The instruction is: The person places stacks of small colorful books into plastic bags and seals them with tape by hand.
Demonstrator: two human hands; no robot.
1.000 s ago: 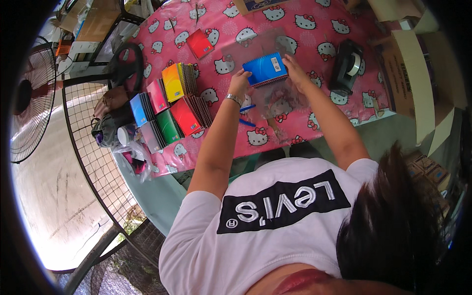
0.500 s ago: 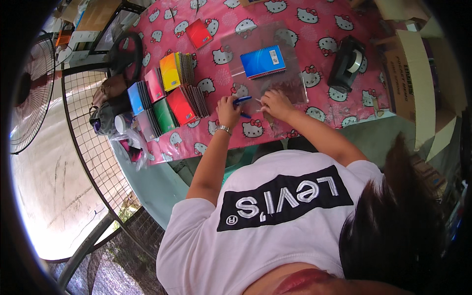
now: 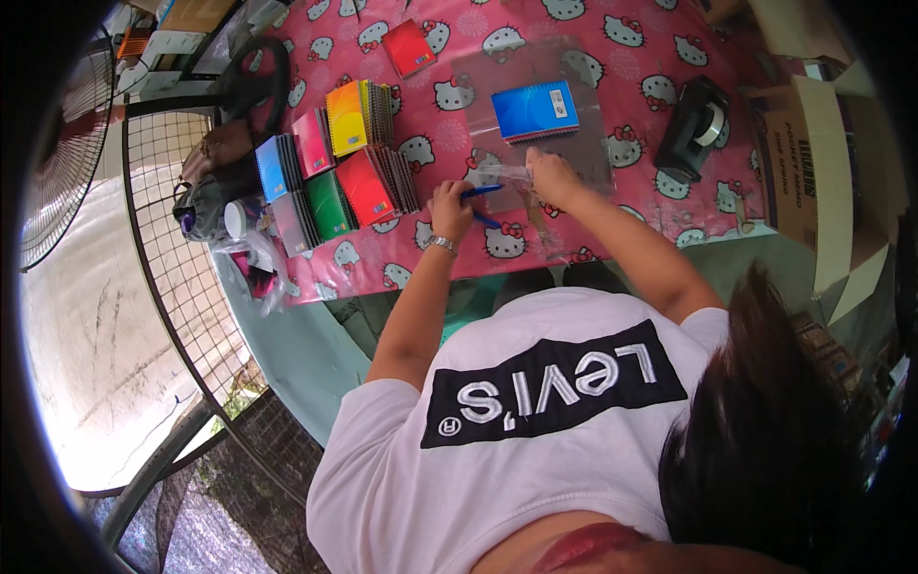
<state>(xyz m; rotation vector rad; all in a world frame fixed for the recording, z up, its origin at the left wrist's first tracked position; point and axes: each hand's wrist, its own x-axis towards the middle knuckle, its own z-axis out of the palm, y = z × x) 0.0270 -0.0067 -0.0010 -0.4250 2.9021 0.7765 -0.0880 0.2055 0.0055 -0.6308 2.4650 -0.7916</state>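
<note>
Blue notebook stack (image 3: 534,110) lies ahead of you on a clear plastic sheet (image 3: 585,161), just past your right hand (image 3: 553,180). Long axis runs left to right, right end tipped slightly away from you. Cover faces up, small white label (image 3: 557,99) near its right end; print too small to read. Other writing: big white letters on the dark patch (image 3: 552,385) of your shirt, upside down in view, and dark block lettering on the carton (image 3: 789,158) at right. The loose red notebook (image 3: 409,50) and the spiral notebook stacks (image 3: 354,182) carry small coloured logo marks.

Your right hand is curled, pinching glossy clear plastic that spans toward your left; can't tell if it's the sheet or a separate piece. Your left hand (image 3: 451,209) has bent fingers against a blue-handled tool (image 3: 483,190); can't tell if you grip it or just touch it.

Around you: pink cat-print tablecloth (image 3: 449,263), stacks just left of your left hand, black tape dispenser (image 3: 687,134) right of the sheet, carton beyond it. Fan (image 3: 76,158) at far left, white-lidded jar (image 3: 236,220) near the table edge.
</note>
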